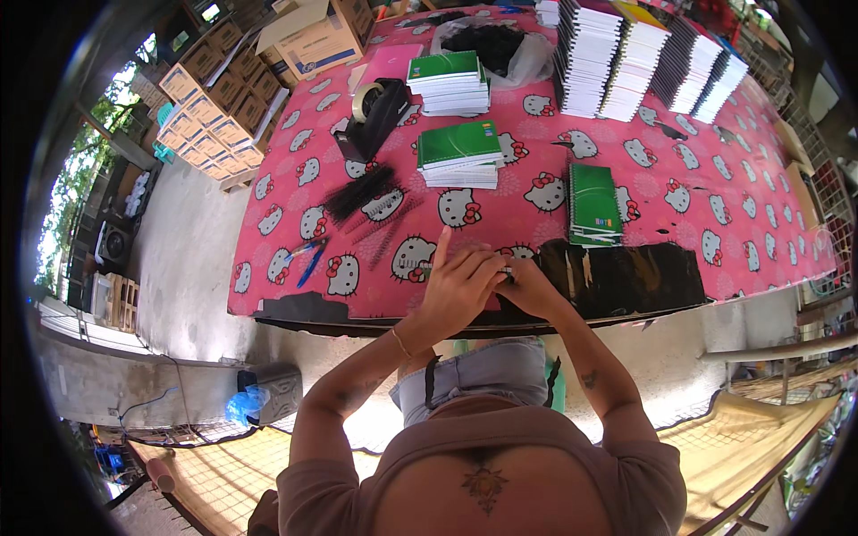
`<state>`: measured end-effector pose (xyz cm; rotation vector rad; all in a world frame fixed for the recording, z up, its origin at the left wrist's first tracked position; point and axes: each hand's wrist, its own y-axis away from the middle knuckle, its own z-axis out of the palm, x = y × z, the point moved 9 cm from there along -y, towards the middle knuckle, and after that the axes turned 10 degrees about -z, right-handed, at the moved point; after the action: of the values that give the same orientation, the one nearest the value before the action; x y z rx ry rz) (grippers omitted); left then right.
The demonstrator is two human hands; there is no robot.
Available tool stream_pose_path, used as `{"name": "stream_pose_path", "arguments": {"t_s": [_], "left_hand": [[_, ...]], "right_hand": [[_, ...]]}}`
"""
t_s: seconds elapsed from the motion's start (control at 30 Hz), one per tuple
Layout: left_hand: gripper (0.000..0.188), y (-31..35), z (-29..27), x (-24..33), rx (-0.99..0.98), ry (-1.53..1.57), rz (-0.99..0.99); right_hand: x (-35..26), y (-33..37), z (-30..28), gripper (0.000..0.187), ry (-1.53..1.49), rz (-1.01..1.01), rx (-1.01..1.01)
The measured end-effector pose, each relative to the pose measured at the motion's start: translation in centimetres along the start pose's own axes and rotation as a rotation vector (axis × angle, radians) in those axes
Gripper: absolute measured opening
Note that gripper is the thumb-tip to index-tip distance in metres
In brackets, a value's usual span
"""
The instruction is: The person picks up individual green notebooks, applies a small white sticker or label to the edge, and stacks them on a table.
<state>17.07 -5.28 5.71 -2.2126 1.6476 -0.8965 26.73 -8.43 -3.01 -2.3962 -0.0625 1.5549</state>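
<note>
My left hand [460,288] and my right hand [529,288] meet at the near edge of the table. Both have curled fingers, though one left finger points up and away. A small pale bit shows between them, but the fingers hide what they grip. Just left of the left hand, a short spiral coil [411,263] lies over the tablecloth. A pile of black spiral coils [362,195] is farther left. Small green spiral notebooks [594,204] lie stacked to the right, and another green stack [459,147] sits ahead of my hands.
Pens [311,262] lie near the left edge, below a black tape dispenser [374,121]. Behind are more green notebooks [447,71], a plastic bag of black coils [492,49] and tall notebook stacks [588,58]. Black patches [626,277] cover the front edge. Cartons [214,103] stand left.
</note>
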Motion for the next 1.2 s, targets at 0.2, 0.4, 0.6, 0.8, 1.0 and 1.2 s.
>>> {"name": "stream_pose_path", "arguments": {"t_s": [0.2, 0.4, 0.6, 0.8, 1.0, 1.2], "left_hand": [[0.02, -0.4, -0.7, -0.7, -0.067, 0.034, -0.12], [0.02, 0.0, -0.9, -0.4, -0.04, 0.059, -0.082], [0.024, -0.3, -1.4, -0.5, 0.003, 0.11, -0.083], [0.015, -0.7, -2.2, 0.8, -0.069, -0.027, -0.087], [0.021, -7.0, -6.9, 3.4, -0.054, 0.721, -0.18], [0.027, -10.8, -2.6, -10.6, 0.154, -0.107, 0.03]], "right_hand": [[-4.2, 0.5, -2.7, 0.029, 0.034, -0.194, 0.112], [-2.6, 0.8, -5.0, 0.018, -0.141, -0.092, 0.076], [-4.3, -0.3, -5.1, 0.011, -0.067, -0.252, 0.061], [-6.4, 0.8, -5.6, 0.03, 0.287, -0.228, 0.384], [-11.8, 3.2, -7.2, 0.04, 0.136, -0.271, 0.699], [-0.9, 4.4, -19.5, 0.058, -0.115, 0.111, 0.741]]}}
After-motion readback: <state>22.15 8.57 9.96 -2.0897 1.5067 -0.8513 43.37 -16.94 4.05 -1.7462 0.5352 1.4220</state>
